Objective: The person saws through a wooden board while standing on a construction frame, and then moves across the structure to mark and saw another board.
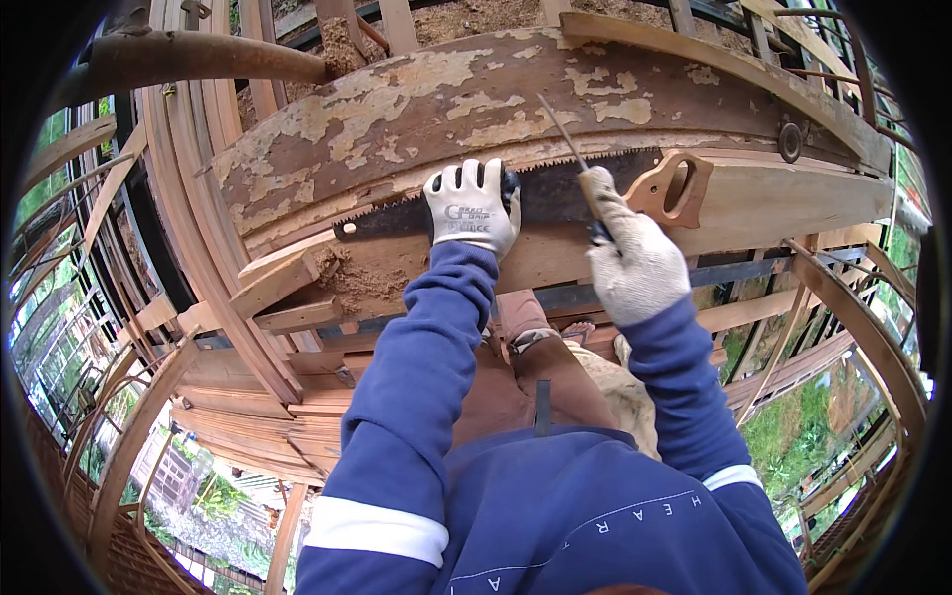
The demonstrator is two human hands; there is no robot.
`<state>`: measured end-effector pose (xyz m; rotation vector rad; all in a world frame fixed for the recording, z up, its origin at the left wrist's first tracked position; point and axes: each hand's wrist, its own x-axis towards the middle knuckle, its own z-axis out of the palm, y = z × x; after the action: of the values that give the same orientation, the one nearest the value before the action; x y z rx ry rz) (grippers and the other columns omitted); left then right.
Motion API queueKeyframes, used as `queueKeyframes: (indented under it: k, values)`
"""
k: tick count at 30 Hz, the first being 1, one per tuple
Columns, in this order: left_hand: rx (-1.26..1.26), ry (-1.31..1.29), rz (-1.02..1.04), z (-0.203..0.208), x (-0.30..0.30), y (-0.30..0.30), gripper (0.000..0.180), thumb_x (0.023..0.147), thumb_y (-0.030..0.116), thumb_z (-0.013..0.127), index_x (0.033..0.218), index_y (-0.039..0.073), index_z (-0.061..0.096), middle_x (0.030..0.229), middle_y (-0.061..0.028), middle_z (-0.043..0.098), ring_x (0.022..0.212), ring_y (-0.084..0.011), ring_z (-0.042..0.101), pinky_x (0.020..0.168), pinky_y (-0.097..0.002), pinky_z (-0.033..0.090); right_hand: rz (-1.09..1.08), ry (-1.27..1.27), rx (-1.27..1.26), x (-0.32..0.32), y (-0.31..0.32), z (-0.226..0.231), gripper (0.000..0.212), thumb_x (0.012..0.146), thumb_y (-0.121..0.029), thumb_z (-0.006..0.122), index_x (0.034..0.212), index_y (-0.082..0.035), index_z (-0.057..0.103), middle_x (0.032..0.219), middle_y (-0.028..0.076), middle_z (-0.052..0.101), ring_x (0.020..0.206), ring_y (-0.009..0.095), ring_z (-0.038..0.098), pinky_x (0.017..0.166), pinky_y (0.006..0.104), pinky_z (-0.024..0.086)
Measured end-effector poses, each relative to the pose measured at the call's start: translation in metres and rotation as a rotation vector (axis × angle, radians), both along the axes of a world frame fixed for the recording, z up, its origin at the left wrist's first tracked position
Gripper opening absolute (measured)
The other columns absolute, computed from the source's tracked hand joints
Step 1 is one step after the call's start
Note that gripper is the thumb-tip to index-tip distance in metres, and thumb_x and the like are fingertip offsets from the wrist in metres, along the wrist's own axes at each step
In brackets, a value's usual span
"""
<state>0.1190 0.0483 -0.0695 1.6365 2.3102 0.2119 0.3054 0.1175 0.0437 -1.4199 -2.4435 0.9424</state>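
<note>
A handsaw (555,195) lies across a wooden beam, its dark blade running left to right and its toothed edge facing away from me. Its wooden handle (677,188) is at the right end. My left hand (471,213), in a pale glove with dark fingertips, is closed over the blade left of its middle. My right hand (640,248), gloved too, grips the wooden handle of a thin metal file (563,131). The file slants up and left across the toothed edge; whether it touches the teeth I cannot tell.
Behind the saw lies a broad plank (387,109) with flaking bark. Sawdust (372,283) covers part of the beam at left. A rusty pipe (198,57) juts in at upper left. Long boards (193,198) stretch along the left, and a metal ring (790,142) sits at far right.
</note>
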Motion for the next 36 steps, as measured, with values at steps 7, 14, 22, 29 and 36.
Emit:
queueKeyframes:
  k: [7,14,22,29,36]
  values:
    - [-0.021,0.012,0.0,-0.002,0.002,-0.002,0.052,0.085,0.033,0.067,0.134,0.017,0.059,0.119,-0.0097,0.061,0.114,-0.031,0.057,0.103,-0.0507,0.037,0.055,-0.171,-0.261,0.027,-0.023,0.026,0.059,0.087,0.0,0.062,0.144,-0.011,0.059,0.096,0.022,0.067,0.082,0.037,0.067,0.079,0.0405,0.055]
    - [-0.046,-0.003,-0.014,-0.001,0.0,-0.002,0.055,0.085,0.034,0.067,0.136,0.016,0.059,0.12,-0.0093,0.06,0.114,-0.0305,0.056,0.104,-0.0509,0.037,0.064,-0.296,-0.299,0.015,-0.024,0.036,0.057,0.088,-0.003,0.063,0.144,-0.013,0.059,0.096,0.022,0.068,0.085,0.038,0.068,0.079,0.0423,0.055]
    - [-0.042,-0.005,-0.006,-0.003,0.0,-0.002,0.052,0.085,0.036,0.068,0.133,0.017,0.061,0.118,-0.0087,0.061,0.114,-0.0298,0.056,0.102,-0.0504,0.037,0.078,-0.21,-0.17,0.029,-0.035,0.024,0.068,0.086,-0.012,0.065,0.152,-0.024,0.051,0.082,0.016,0.064,0.07,0.033,0.065,0.066,0.0435,0.056]
    - [-0.075,0.013,-0.02,0.0,0.003,-0.003,0.051,0.085,0.036,0.068,0.132,0.017,0.062,0.117,-0.0087,0.061,0.114,-0.03,0.056,0.102,-0.0505,0.037,0.111,-0.397,-0.254,0.012,-0.026,0.024,0.07,0.085,-0.011,0.064,0.153,-0.023,0.049,0.083,0.02,0.065,0.072,0.038,0.067,0.068,0.0461,0.057]
    - [-0.025,0.031,-0.021,-0.002,0.003,-0.002,0.046,0.087,0.034,0.067,0.129,0.015,0.061,0.118,-0.0107,0.06,0.112,-0.0323,0.056,0.101,-0.0513,0.037,0.157,-0.433,-0.279,-0.001,-0.01,0.01,0.068,0.09,-0.02,0.061,0.156,-0.023,0.044,0.081,0.022,0.067,0.071,0.038,0.068,0.067,0.0486,0.057]
